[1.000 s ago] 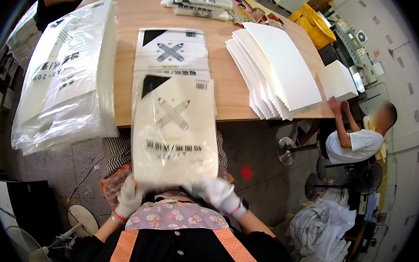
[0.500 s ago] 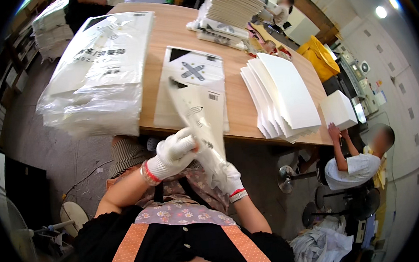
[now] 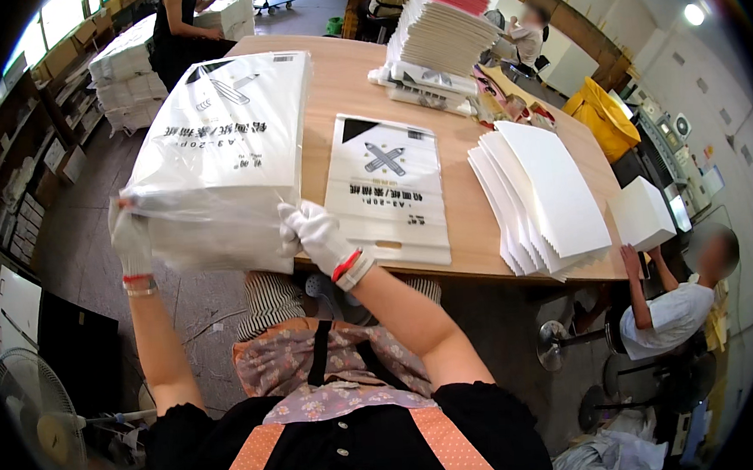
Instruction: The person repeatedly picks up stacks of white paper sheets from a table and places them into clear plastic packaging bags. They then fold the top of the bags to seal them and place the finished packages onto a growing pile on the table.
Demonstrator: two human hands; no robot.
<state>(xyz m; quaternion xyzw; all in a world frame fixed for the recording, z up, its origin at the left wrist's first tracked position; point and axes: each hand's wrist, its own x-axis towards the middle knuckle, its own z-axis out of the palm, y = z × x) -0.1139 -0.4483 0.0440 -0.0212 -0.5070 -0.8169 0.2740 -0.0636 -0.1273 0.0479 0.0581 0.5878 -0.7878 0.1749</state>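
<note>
A tall pile of clear plastic bags filled with white paper stands at the table's left front corner, the top bag printed with a pencil picture and black lettering. Its loose plastic edge hangs toward me. My left hand, in a white knit glove, is closed on the left end of that edge. In a matching glove, my right hand pinches the plastic at the right end. Just right of it, a flat printed plastic bag with a handle slot lies on the wooden table.
Fanned stacks of white paper lie on the right of the table. Behind stands a tall stack of paper with a pink top. At the right corner a person holds a white paper block. A fan stands at lower left.
Both hands have moved left from the middle, where they held a printed bag, to the pile's front edge. They now hold plastic there. The whole view has shifted a little.
</note>
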